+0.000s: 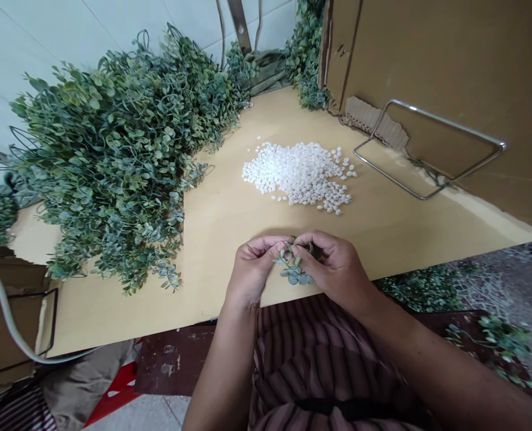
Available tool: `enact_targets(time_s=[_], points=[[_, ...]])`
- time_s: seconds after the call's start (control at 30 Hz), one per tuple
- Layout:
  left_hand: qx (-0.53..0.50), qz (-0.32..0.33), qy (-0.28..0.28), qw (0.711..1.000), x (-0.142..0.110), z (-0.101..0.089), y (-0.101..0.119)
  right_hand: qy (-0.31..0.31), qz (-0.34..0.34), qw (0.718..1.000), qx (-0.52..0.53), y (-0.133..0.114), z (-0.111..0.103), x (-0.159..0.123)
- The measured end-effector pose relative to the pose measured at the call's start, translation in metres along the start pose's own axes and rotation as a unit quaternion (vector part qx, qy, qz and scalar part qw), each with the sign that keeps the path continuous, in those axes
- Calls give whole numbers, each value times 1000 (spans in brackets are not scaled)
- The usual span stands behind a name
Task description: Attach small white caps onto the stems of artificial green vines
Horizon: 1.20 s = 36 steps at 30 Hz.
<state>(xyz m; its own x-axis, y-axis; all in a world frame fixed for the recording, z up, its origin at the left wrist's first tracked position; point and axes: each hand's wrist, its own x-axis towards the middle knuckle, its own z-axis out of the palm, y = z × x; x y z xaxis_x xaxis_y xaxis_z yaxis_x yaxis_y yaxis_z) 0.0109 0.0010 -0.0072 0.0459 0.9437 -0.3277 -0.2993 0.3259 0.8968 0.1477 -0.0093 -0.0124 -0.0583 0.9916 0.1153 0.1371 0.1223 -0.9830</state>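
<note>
Leafy sprig point(296, 275) pinched in both hands point(252, 263) point(333, 260), white beads point(299, 170) piled loose, cardboard box point(449, 66) nearby

You wear a loose garment point(306, 359) in dark brown with a plum tint, patterned with narrow, near-black stripes. In its far part the stripes run from far to near, side by side and fairly evenly spaced; nearer, the cloth gathers into soft folds and the lines bend with it. A long black patch point(355, 410) crosses the near part; whether it is a band or another layer is unclear. Your left forearm point(223, 359) and right forearm point(409, 335) are bare, as are your left hand point(257, 263) and right hand point(333, 260).
</note>
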Motion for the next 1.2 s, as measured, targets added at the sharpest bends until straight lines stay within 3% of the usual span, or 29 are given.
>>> enact_targets(time_s=[0.47, 0.67, 0.77, 0.9, 1.07, 1.2], points=[[86, 17, 39, 995, 3, 9, -2, 29, 34, 999, 31, 7, 3, 2], [80, 20, 5, 997, 4, 2, -4, 12, 40, 997, 60, 10, 3, 1], [76, 62, 37, 994, 0, -5, -6, 14, 45, 994, 97, 9, 3, 3], [150, 164, 98, 970, -13, -3, 1, 21, 56, 991, 117, 7, 3, 4], [209, 214, 17, 954, -27, 14, 11, 18, 53, 991, 122, 10, 4, 6], [199, 181, 27, 963, -28, 15, 11, 8, 19, 999, 41, 10, -6, 2]])
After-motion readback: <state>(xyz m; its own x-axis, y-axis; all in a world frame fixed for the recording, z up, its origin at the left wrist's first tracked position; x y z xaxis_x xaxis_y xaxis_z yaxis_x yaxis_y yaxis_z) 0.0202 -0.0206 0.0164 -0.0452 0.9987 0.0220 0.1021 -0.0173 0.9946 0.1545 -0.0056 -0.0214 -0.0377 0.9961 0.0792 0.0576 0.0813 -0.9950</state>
